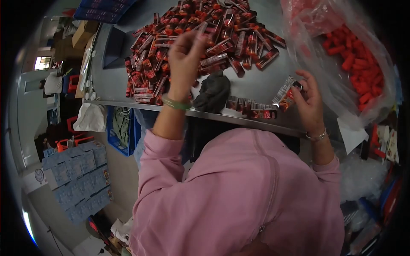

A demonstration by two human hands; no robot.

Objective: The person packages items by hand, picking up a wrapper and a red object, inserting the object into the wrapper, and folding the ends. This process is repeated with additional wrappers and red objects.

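A large heap of small clear tubes with red and black labels (171, 38) covers the back of the metal table. My left hand (186, 53) is over this heap, its fingers pinched round a clear tube (201, 30) that is blurred. At the right, my right hand (308, 96) grips a labelled packet (285, 91) between thumb and fingers, above the table. Several labelled packets (250, 106) lie at the near edge, beside a dark crumpled cloth (212, 91).
A clear plastic bag (299, 51) with red pieces (354, 59) stands on the right. Blue bins (113, 47) are at the back left. The metal table (256, 81) ends close to my body. A blue crate (124, 130) stands below its left edge.
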